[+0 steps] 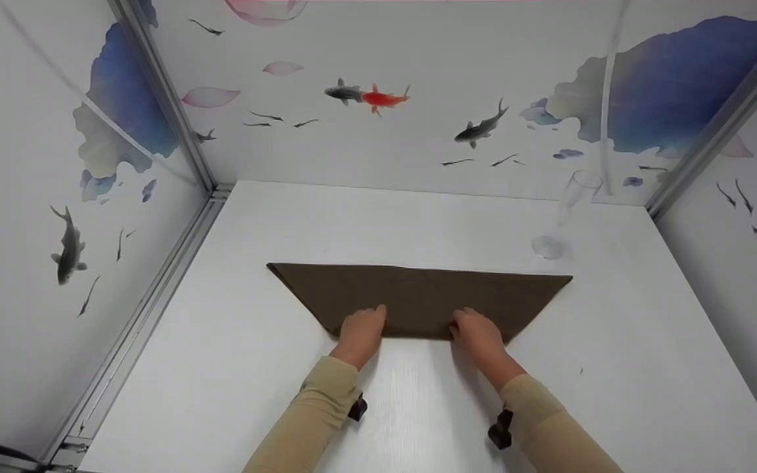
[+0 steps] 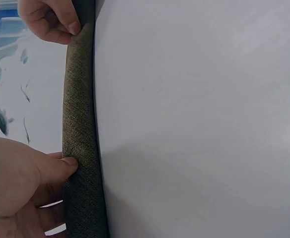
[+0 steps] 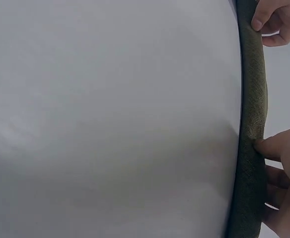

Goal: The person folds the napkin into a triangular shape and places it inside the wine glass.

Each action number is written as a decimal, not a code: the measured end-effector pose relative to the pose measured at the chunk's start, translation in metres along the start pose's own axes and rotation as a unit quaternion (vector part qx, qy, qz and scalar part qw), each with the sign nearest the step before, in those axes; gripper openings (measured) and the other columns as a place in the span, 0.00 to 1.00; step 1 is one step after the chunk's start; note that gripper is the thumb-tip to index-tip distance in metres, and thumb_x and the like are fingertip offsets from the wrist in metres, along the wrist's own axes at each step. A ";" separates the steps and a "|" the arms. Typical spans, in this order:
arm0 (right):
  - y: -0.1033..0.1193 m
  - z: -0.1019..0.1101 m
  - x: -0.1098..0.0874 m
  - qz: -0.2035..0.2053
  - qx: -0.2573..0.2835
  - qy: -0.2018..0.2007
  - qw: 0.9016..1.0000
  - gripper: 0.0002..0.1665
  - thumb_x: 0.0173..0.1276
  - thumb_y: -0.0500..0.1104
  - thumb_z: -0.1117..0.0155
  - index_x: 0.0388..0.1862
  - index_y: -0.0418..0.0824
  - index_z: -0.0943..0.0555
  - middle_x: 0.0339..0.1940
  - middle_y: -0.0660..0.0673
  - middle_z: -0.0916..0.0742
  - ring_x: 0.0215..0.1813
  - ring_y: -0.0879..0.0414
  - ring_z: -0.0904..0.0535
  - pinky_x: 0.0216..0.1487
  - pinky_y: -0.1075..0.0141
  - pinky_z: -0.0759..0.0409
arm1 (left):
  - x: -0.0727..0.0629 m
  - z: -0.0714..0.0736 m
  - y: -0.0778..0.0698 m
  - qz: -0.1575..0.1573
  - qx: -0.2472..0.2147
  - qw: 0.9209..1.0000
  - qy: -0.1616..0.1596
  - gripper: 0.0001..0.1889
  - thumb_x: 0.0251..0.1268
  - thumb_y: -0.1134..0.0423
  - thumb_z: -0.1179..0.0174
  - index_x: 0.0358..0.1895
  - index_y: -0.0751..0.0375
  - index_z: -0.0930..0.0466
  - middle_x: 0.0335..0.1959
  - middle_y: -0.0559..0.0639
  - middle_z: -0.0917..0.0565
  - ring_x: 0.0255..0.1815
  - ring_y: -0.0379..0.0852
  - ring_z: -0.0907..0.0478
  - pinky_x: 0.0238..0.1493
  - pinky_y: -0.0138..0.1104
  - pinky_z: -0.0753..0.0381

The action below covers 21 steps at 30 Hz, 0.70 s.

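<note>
A dark brown woven cloth [image 1: 411, 295] lies across the white table, wide at its far edge and narrower at its near one. My left hand [image 1: 361, 332] holds the near edge left of centre. In the left wrist view, the left thumb presses on the cloth [image 2: 80, 99], with the other fingers bent behind it. My right hand [image 1: 480, 335] grips the same edge right of centre. The right wrist view shows the right thumb against the cloth [image 3: 254, 94] and the fingers curled at its far side, partly hidden.
A clear stemmed glass [image 1: 579, 187] stands behind the cloth's right end, its round foot on the table [image 1: 234, 368]. White panels printed with fish and blue shapes enclose the left, back and right sides. A metal rail [image 1: 148, 302] runs along the left edge.
</note>
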State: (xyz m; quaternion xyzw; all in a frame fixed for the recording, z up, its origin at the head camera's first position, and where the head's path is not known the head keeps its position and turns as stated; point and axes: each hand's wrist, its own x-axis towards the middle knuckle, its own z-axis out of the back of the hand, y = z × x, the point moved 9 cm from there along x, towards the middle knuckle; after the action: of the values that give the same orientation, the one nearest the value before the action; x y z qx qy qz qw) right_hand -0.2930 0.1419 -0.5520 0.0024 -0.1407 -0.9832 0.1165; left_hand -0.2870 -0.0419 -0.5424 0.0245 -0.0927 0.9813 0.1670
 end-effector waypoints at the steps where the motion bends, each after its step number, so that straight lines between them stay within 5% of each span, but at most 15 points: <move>1: -0.001 -0.001 0.001 -0.006 0.003 0.002 1.000 0.05 0.66 0.35 0.33 0.33 0.36 0.21 0.28 0.44 0.22 0.34 0.48 0.22 0.36 0.55 0.22 | 0.000 0.000 0.000 -0.001 0.001 1.000 0.000 0.16 0.66 0.72 0.40 0.57 0.68 0.23 0.39 0.60 0.16 0.38 0.54 0.17 0.37 0.41 0.17; 12: -0.007 -0.003 0.009 -0.045 0.039 0.039 0.997 0.05 0.65 0.35 0.32 0.37 0.37 0.21 0.33 0.44 0.20 0.40 0.48 0.21 0.42 0.55 0.21 | 0.005 0.005 0.002 0.013 -0.002 1.000 -0.024 0.14 0.64 0.75 0.39 0.52 0.66 0.22 0.41 0.61 0.20 0.36 0.53 0.17 0.34 0.41 0.17; 21: 0.003 0.007 0.006 -0.004 -0.017 -0.034 0.999 0.05 0.59 0.35 0.27 0.31 0.35 0.17 0.31 0.43 0.24 0.38 0.46 0.27 0.42 0.53 0.24 | 0.008 0.008 -0.010 0.008 0.103 0.993 -0.051 0.05 0.57 0.73 0.31 0.29 0.58 0.15 0.30 0.53 0.21 0.35 0.49 0.23 0.31 0.38 0.18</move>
State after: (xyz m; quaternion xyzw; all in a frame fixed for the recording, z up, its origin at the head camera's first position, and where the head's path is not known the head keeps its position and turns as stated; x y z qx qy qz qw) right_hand -0.2984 0.1400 -0.5443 -0.0328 -0.1275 -0.9854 0.1076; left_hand -0.2914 -0.0316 -0.5327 0.0913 0.0003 0.9843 0.1510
